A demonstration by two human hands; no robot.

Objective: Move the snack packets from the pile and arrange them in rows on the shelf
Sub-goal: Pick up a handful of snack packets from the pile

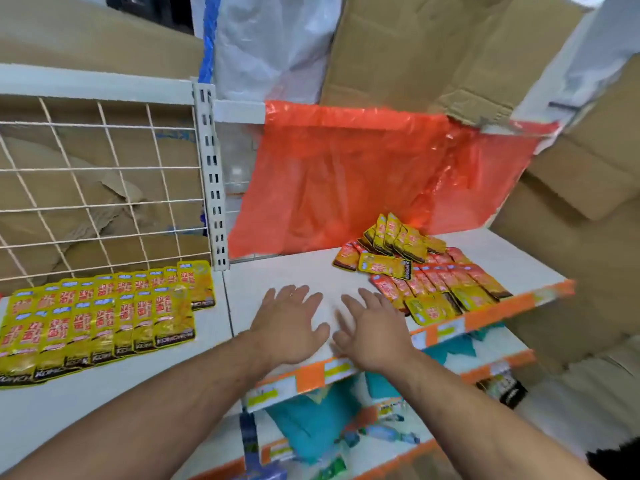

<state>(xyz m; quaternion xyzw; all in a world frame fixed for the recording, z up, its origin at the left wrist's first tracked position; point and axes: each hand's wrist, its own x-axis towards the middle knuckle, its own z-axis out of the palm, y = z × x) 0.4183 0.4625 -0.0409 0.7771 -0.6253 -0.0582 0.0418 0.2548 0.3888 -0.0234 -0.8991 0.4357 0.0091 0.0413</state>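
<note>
my left hand point(289, 323) and right hand point(372, 327) lie flat, fingers spread and empty, on the white shelf point(294, 271), the pile point(426, 275) just right of them before an orange sheet point(363, 174), yellow rows point(100, 317) left beyond the slotted post point(211, 174).

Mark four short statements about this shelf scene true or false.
1. The left hand and right hand hold nothing. True.
2. The pile of packets lies left of both hands. False: it lies to their right.
3. The yellow packets in front of the wire grid lie in two rows. True.
4. A blue plastic sheet hangs behind the pile. False: the sheet is orange.
</note>
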